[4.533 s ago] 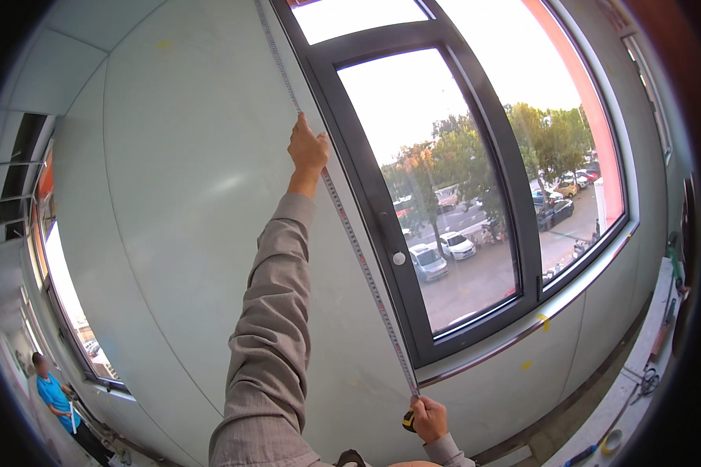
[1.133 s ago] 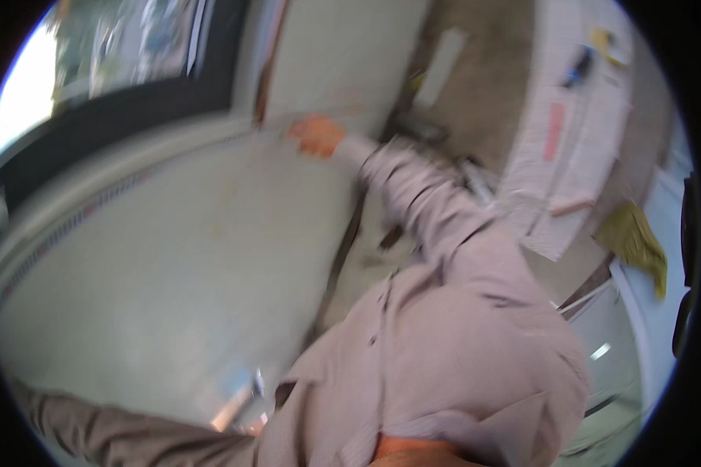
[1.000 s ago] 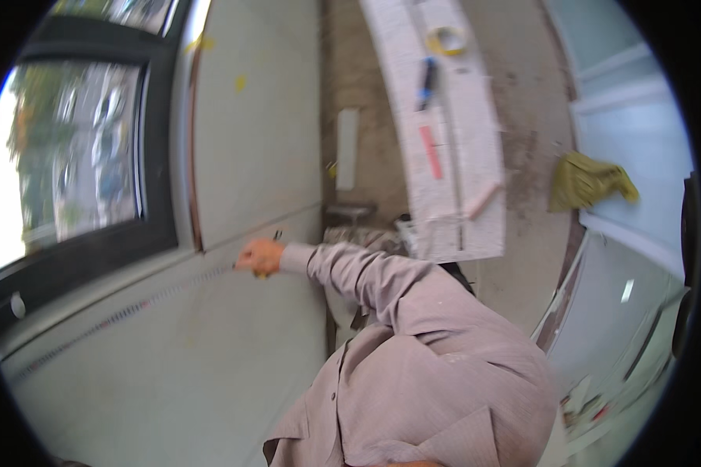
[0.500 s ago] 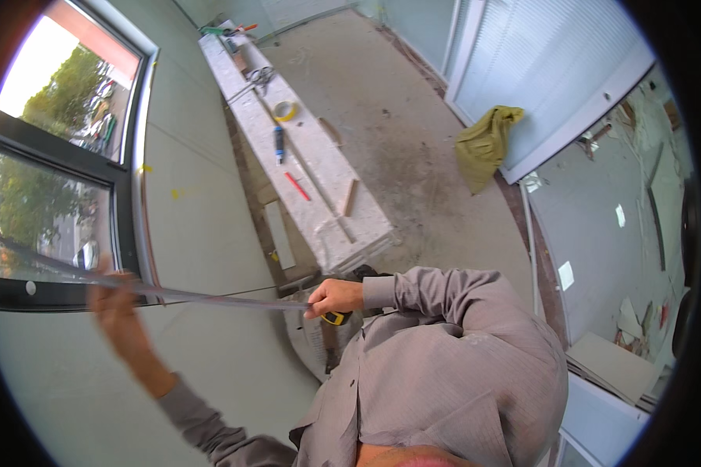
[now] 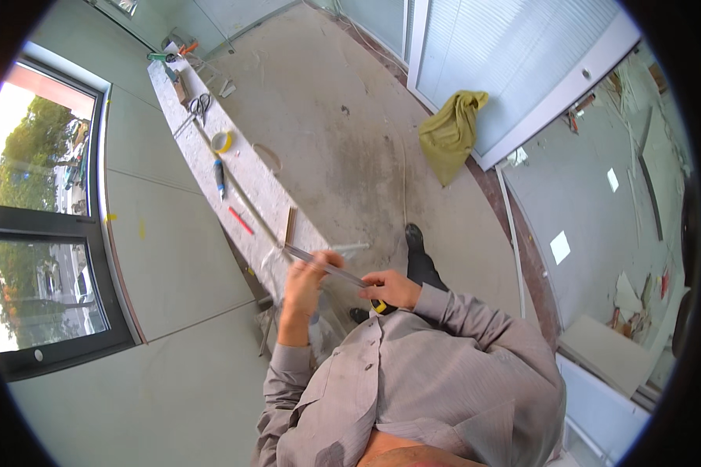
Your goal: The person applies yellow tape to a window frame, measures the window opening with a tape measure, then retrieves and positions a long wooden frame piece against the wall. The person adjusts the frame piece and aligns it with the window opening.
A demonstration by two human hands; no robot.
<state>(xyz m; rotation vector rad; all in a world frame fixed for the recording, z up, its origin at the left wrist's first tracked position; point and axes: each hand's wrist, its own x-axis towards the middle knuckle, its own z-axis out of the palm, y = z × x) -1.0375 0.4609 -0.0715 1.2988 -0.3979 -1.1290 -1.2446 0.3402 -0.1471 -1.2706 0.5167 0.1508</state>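
Observation:
My right hand (image 5: 393, 288) is closed in front of my shirt, its fingers on one end of a narrow grey strip (image 5: 336, 271). A yellow and black tape measure (image 5: 379, 306) shows beneath those fingers, seemingly in the same hand. My left hand (image 5: 307, 282) is closed around the strip farther along, slightly blurred. From there the strip slants toward the near end of the long speckled bench (image 5: 202, 180); its far tip shows by a small brown block (image 5: 290, 226). On the bench lie a red marker-like stick (image 5: 241, 220) and a blue and black handled tool (image 5: 220, 179).
Farther along the bench are a yellow tape roll (image 5: 221, 142), a coiled dark cable (image 5: 200, 105) and a long thin rod. A window (image 5: 43, 284) is at left. An olive sack (image 5: 449, 140) leans by the white-framed door (image 5: 549, 101). Debris lies beyond it at right.
My left hand has come from the window side to close by my right hand. The strip has swung from the window toward the bench. My view has turned, and my legs and shoes now show.

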